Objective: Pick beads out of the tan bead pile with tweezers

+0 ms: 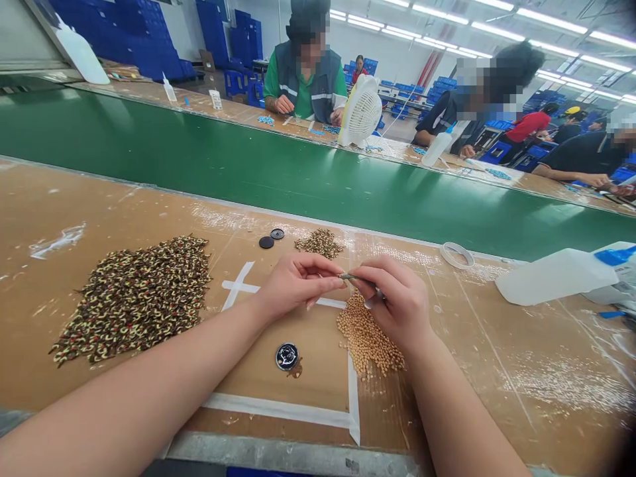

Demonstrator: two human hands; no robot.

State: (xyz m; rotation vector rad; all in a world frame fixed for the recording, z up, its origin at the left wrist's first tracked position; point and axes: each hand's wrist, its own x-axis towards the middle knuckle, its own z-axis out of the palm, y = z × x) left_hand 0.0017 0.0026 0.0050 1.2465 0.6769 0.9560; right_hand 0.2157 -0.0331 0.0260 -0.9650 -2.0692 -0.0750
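My left hand point(298, 281) is closed in a pinch over the taped area, its fingertips meeting those of my right hand. What it pinches is too small to make out. My right hand point(400, 298) is closed on a thin grey-green tool point(352, 277), whose tip reaches the left fingertips. Below the right hand lies a heap of small tan beads point(370, 334). A round black lid point(287, 356) holding white liquid sits nearer me. Beyond the hands is a small pile of finished-looking dark and cream pieces point(320, 244).
A large heap of dark and cream pieces point(144, 298) spreads at left. Two black discs point(267, 242), a tape roll point(457, 256) and a white bottle point(551, 277) lie on the table. Beyond the green conveyor belt point(248, 179), people work near a fan point(361, 112).
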